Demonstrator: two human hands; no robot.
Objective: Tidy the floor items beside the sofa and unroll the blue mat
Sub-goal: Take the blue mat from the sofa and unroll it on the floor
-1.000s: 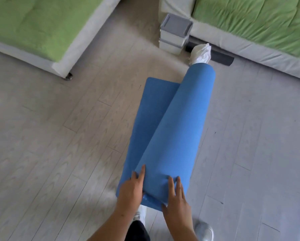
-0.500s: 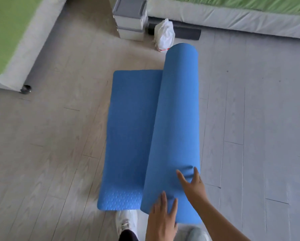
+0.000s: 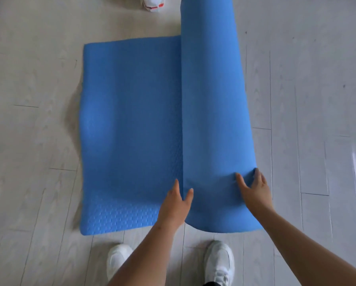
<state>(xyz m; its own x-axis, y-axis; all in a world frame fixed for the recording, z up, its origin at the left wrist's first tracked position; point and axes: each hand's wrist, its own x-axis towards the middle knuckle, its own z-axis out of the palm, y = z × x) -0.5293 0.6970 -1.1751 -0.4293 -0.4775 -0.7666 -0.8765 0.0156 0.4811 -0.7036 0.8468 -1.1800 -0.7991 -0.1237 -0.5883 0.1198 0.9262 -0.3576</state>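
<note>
You look down at a blue mat [image 3: 131, 131] half unrolled on pale floorboards [image 3: 317, 100]. Your left hand [image 3: 176, 205] rests flat where the roll [image 3: 214, 100] meets the flat part; your right hand [image 3: 255, 193] presses the roll's right side. White shoes [image 3: 219, 259] stand below.

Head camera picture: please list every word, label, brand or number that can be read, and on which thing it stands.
None can be read.
White bag at the top edge: red marks only, too blurred and cut off.
Blue mat: embossed pattern, no text.
White shoes: no visible logo.
</note>
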